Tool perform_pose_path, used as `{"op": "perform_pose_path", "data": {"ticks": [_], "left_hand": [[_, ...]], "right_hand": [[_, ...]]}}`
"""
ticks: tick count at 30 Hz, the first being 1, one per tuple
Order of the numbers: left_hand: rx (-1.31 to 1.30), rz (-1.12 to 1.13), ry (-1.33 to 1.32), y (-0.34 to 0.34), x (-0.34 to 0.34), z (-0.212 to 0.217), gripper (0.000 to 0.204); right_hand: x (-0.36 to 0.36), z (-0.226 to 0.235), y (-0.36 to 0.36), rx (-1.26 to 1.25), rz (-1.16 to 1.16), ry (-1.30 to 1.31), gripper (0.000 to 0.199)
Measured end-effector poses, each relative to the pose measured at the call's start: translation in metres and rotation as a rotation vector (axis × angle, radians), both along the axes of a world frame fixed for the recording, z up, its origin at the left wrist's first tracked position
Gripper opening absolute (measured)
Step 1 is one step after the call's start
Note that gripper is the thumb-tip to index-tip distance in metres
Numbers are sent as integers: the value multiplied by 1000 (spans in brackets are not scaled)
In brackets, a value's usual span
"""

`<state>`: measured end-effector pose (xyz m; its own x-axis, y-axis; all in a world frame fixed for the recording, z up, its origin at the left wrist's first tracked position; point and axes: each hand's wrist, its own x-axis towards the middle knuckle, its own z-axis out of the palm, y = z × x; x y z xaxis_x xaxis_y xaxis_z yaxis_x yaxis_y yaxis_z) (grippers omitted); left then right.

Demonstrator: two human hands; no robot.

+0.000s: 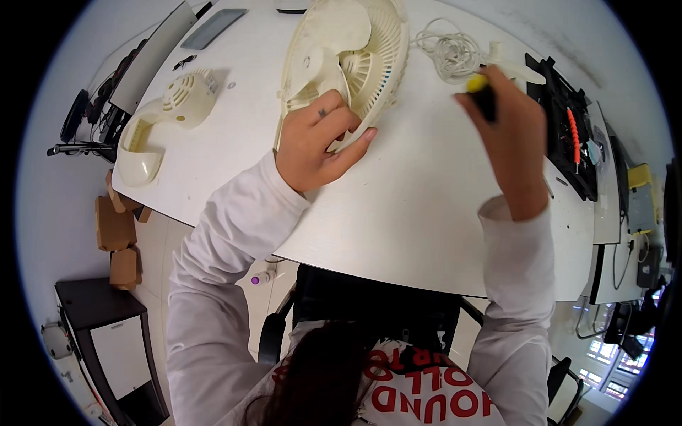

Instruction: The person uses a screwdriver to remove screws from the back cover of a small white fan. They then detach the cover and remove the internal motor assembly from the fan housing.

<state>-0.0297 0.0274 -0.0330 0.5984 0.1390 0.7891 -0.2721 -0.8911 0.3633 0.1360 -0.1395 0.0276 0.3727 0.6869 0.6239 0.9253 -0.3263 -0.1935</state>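
Note:
A cream fan head (383, 71) stands tilted at the table's far middle, its blade (348, 25) inside the ribbed round guard. Curled around the near end of this fan, my left hand (323, 138) has its thumb along the rim; some fingertips are hidden. Off to the right, my right hand (515, 124) is raised above the table, closed on a screwdriver (482, 96) with a black handle and yellow end. Its shaft cannot be made out, and the hand is slightly blurred. Left of the fan lies a cream fan base (167, 113) with a curved neck and vented housing.
A coiled white cable (451, 57) lies far right of the fan. Beyond my right hand is an open black tool case (572, 135) with an orange-red tool. A grey tray (213, 28) and a monitor (153, 57) are far left. Cardboard boxes (117, 224) stand below.

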Motion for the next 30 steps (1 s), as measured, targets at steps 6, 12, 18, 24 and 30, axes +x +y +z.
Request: {"op": "perform_pose_path", "data": {"ticks": [6, 12, 18, 24, 30], "left_hand": [[59, 8, -12, 1, 0, 2, 18], [92, 17, -28, 1, 1, 1, 18], [81, 27, -55, -1, 2, 4, 16], [62, 32, -68, -1, 4, 0, 17], [73, 20, -78, -1, 4, 1, 17]], "right_hand": [[11, -35, 57, -140, 18, 183, 22], [12, -51, 79, -177, 30, 254, 19], [15, -58, 85, -171, 28, 198, 14], [12, -56, 86, -167, -4, 224, 14], [12, -55, 85, -132, 37, 216, 12]]}}
